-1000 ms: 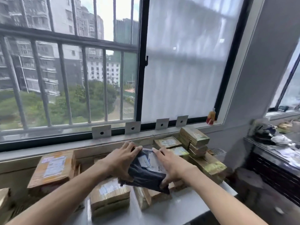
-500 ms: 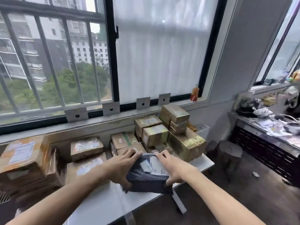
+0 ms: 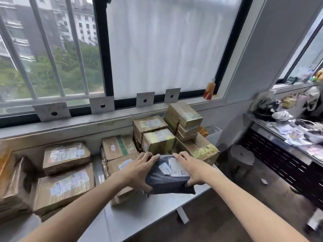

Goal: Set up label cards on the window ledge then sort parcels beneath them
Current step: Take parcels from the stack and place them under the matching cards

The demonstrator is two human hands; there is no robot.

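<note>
From the head camera I see both hands on one dark plastic parcel (image 3: 168, 177), held over the right part of the white table (image 3: 139, 217). My left hand (image 3: 139, 172) grips its left edge, fingers spread over the top and thumb tucked under the near corner. My right hand (image 3: 194, 169) grips the right edge the same way, fingers flat across the top beside the white shipping label (image 3: 175, 167), thumb curled beneath. The parcel tilts a little toward me, and I cannot tell whether its bottom touches the table.

Four grey label cards stand along the window ledge (image 3: 111, 119), leaning on the window frame: the first card (image 3: 52, 111) far left, the second card (image 3: 102, 104), the third card (image 3: 145, 99) and the fourth card (image 3: 172, 95). Each has a dark dot near its middle.

Just behind the parcel, a stack of brown boxes (image 3: 174, 133) rises below the third and fourth cards. Flatter cardboard parcels (image 3: 64, 172) lie on the table's left side. An orange bottle (image 3: 209, 89) stands on the ledge at the right end.
</note>
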